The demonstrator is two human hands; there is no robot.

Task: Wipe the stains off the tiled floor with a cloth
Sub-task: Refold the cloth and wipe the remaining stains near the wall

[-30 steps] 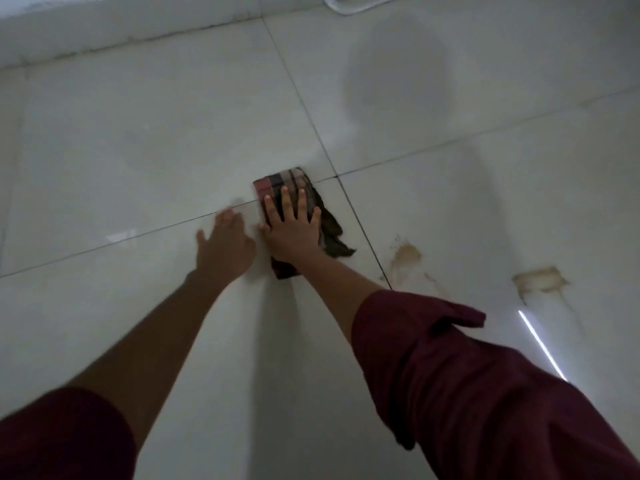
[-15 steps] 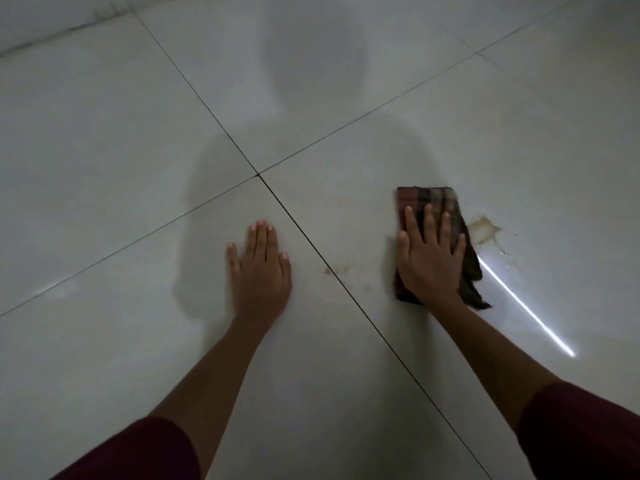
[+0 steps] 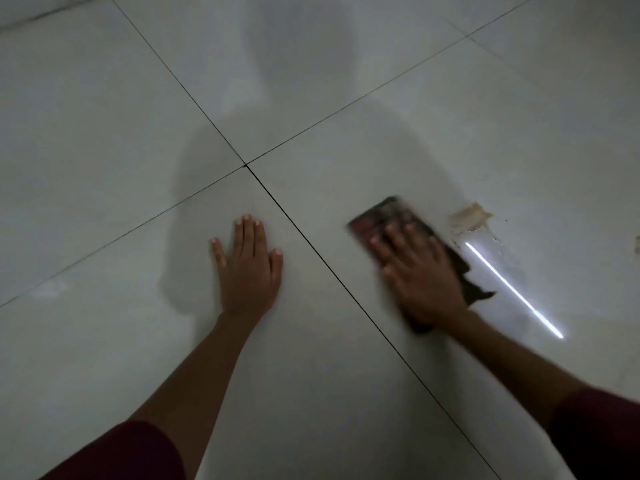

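Right hand flat on the cloth, fingers straight and spread, pressing it to the floor: an open-handed grip, nothing curled round the fabric. Hand and cloth both blurred. Cloth dark with a checked pattern of reddish and darker squares, folded, its far end sticking out beyond the fingertips and a ragged corner trailing out to the right of the wrist. No label, brand or writing legible on it.

Just right of the cloth, apart from it, a brownish stain on the tile, with small wet flecks below it. Between stain and cloth corner, a thin bright streak of reflected light slanting down to the right. Another small brownish mark at the right edge, cut off.

Left hand planted flat on the neighbouring tile, fingers straight and close together, thumb out, holding nothing. Dark grout line running diagonally between the two hands, crossing another at a junction farther up. Tiled floor pale, glossy, carrying a soft shadow of the person. Dark red sleeves on both upper arms at the bottom corners.
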